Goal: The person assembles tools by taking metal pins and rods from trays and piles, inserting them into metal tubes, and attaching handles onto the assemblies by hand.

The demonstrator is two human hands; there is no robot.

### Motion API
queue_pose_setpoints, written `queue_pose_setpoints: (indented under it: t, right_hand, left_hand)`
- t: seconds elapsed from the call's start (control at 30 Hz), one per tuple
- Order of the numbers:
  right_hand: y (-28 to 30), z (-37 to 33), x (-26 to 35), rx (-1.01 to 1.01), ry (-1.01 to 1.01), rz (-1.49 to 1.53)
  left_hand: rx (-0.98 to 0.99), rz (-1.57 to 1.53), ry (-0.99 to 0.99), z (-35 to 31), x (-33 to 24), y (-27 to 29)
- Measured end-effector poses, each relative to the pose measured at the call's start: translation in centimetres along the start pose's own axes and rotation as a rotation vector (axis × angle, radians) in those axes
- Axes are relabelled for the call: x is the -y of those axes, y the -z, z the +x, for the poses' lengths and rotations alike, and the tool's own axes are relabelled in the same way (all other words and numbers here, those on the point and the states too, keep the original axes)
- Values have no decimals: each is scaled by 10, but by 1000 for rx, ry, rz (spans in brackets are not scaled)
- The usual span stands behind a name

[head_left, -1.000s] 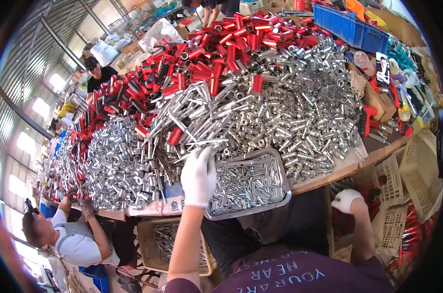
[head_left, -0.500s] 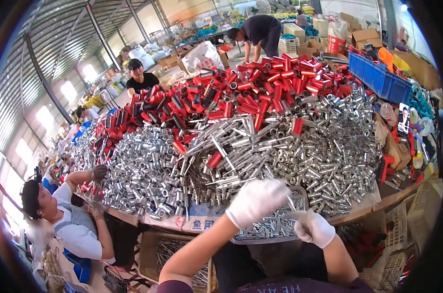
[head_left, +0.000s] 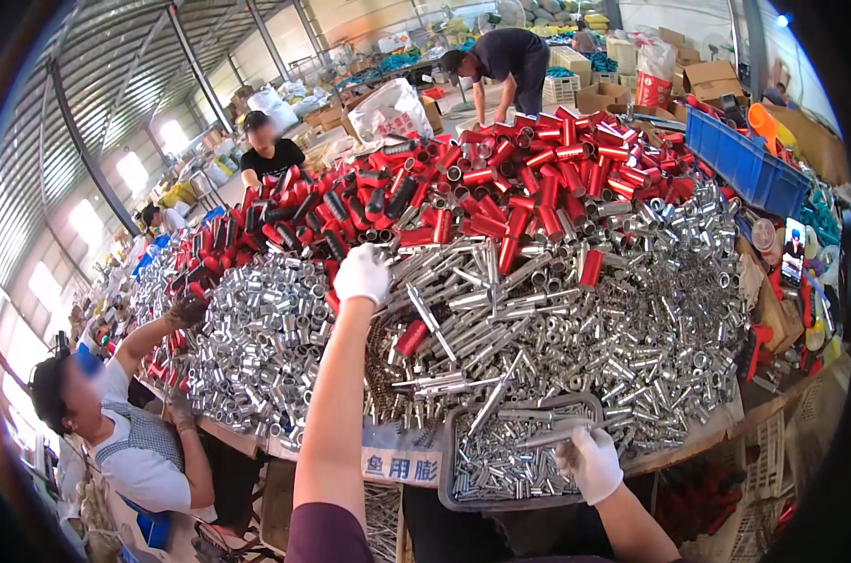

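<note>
My left hand (head_left: 362, 274), in a white glove, reaches far over the heaped parts, at the border between the silver pieces and the red tubes (head_left: 482, 225). Its fingertips are hidden, so their grip is unclear. My right hand (head_left: 592, 466), also gloved in white, is closed around a slim silver metal rod (head_left: 549, 436) above the right side of a dark plastic tray (head_left: 450, 455). Small silver pins (head_left: 510, 467) fill the tray, and a few longer rods lie across its far edge. Long silver rods (head_left: 482, 314) are heaped just beyond it.
Short silver sleeves (head_left: 257, 328) are piled at the left; small metal fittings (head_left: 669, 328) at the right. A blue crate (head_left: 746, 164) stands far right, a phone (head_left: 794, 251) below it. A gloved co-worker (head_left: 144, 422) sits at the left; two people work beyond the heap.
My left hand has moved from above the tray, forward and left, to the far heap. My right hand has shifted slightly down and now shows a silver rod. The view has shifted a little.
</note>
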State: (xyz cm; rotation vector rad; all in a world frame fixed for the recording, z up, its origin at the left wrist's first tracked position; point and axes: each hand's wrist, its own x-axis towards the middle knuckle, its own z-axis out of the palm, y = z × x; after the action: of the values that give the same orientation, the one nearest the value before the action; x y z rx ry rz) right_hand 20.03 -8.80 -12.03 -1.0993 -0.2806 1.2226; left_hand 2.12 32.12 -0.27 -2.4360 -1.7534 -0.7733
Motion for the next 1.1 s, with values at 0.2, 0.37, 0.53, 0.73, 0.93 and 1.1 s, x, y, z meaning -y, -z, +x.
queue_pose_setpoints:
  t: [0.2, 0.37, 0.53, 0.73, 0.93, 1.1]
  right_hand:
    - [-1, 1, -1, -53, -52, 14]
    - [-1, 1, 1, -29, -92, -54]
    - [-7, 1, -1, -79, -61, -10]
    - [-6, 4, -5, -39, -30, 22]
    - [2, -2, -2, 8, 163, 75]
    - [-2, -19, 3, 135, 230, 84]
  left_hand:
    - [200, 48, 70, 68, 41, -51]
    - [399, 240, -62, 91, 36, -83]
    - [298, 543, -27, 99, 37, -83]
    - [-397, -231, -204, 18, 12, -16]
    - [22, -862, -484, -207, -58, 44]
    - [551, -1040, -201, -337, -69, 56]
